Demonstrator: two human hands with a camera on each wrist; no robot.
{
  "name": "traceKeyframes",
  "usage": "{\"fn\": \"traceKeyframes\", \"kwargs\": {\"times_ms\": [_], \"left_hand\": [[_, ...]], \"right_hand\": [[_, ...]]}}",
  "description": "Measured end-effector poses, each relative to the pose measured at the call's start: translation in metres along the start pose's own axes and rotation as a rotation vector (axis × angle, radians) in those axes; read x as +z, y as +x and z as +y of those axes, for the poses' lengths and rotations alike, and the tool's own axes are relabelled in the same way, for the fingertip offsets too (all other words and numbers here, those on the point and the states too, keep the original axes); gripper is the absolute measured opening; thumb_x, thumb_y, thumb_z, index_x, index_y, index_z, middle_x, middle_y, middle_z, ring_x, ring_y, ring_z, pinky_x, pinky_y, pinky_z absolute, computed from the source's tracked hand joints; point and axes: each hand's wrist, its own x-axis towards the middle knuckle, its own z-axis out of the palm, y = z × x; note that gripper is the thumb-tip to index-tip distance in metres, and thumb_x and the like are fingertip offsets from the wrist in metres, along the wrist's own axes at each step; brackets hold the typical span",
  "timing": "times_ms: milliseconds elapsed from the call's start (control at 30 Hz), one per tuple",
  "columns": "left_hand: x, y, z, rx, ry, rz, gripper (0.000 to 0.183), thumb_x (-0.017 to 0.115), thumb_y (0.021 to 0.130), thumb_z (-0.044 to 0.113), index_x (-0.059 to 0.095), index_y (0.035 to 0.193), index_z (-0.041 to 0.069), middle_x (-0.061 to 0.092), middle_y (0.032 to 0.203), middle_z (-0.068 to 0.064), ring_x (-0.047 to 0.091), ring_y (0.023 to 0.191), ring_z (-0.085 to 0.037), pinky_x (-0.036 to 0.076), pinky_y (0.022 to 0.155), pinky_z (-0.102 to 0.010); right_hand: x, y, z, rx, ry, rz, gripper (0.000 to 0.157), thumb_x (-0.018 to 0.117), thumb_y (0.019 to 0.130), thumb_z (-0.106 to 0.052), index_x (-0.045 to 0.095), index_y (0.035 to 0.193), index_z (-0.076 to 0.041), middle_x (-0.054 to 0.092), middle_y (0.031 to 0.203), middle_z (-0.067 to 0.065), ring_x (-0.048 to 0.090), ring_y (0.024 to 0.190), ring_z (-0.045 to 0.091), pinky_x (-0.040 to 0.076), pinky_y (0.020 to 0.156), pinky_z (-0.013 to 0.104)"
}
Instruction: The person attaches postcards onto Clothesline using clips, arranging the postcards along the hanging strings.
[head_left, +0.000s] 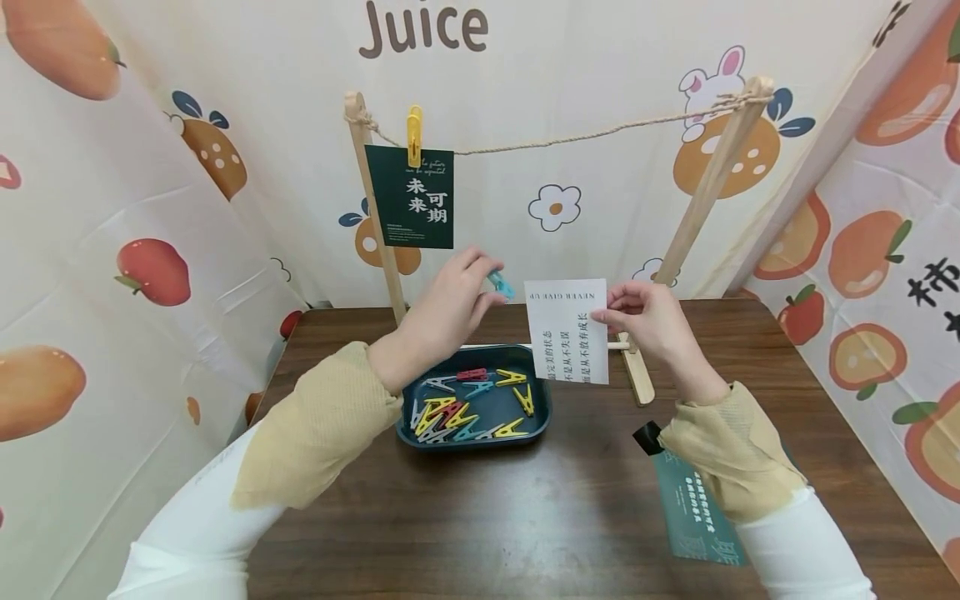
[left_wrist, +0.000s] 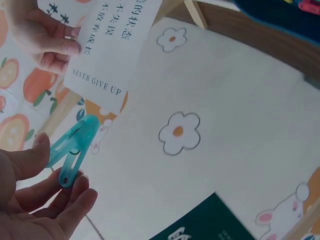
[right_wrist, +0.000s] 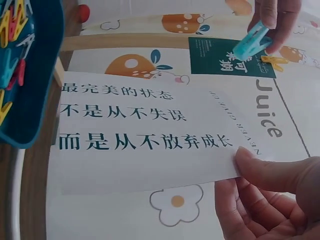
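My left hand (head_left: pixel 447 302) pinches a light-blue clothespin (left_wrist: pixel 75 145) by its handle ends, between thumb and fingers. Its nose points toward a white printed card (head_left: pixel 567 333), and a gap lies between the two. The right hand (head_left: pixel 643 321) holds that card by its right edge, thumb in front and fingers behind, lettering facing me. Both hands are below a twine line (head_left: pixel 555 143) strung between wooden posts. At the line's left end a dark green card (head_left: pixel 412 208) hangs from a yellow clothespin (head_left: pixel 414 137).
A dark blue tray (head_left: pixel 474 442) holding several coloured clothespins stands on the brown table (head_left: pixel 480 517) under my left forearm. Teal cards (head_left: pixel 693 508) lie at the right, partly under my right forearm. The right wooden post (head_left: pixel 708 187) rises behind the right hand.
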Motion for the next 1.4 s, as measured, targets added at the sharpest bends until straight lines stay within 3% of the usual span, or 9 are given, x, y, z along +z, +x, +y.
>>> {"fn": "traceKeyframes", "kwargs": {"times_ms": [367,633,1100,1400], "left_hand": [[-0.022,0.025,0.010,-0.051,0.055,-0.037,0.035,0.059,0.085,0.017,0.054,0.112,-0.005,0.051,0.102,-0.012,0.046,0.091,-0.019,0.043,0.078,-0.024],[-0.038,0.043,0.014,-0.086,0.088,-0.074,0.037,0.058,0.085,0.020,0.053,0.114,-0.003,0.050,0.104,-0.011,0.044,0.091,-0.018,0.041,0.078,-0.023],[-0.061,0.071,0.022,-0.157,0.146,-0.139,0.034,0.058,0.085,0.018,0.054,0.113,-0.001,0.050,0.107,-0.011,0.046,0.095,-0.019,0.041,0.079,-0.022],[-0.073,0.084,0.024,-0.212,0.119,-0.190,0.038,0.056,0.087,0.016,0.049,0.119,-0.002,0.048,0.111,-0.010,0.046,0.097,-0.016,0.040,0.081,-0.023]], "right_hand": [[-0.002,0.017,-0.018,-0.009,0.108,-0.007,0.018,0.066,0.079,-0.005,0.054,0.084,0.007,0.064,0.075,0.012,0.058,0.056,0.006,0.049,0.057,0.020],[-0.005,0.029,-0.030,0.034,0.212,0.006,0.019,0.067,0.078,-0.006,0.054,0.085,0.005,0.063,0.073,-0.001,0.060,0.064,0.010,0.051,0.062,0.024],[-0.009,0.052,-0.052,-0.017,0.300,0.037,0.012,0.067,0.077,-0.004,0.056,0.079,0.000,0.063,0.070,-0.002,0.058,0.063,0.010,0.050,0.061,0.024],[-0.011,0.065,-0.060,0.013,0.338,0.039,0.014,0.068,0.076,-0.005,0.055,0.078,-0.001,0.062,0.068,-0.003,0.058,0.063,0.009,0.050,0.061,0.023]]}}
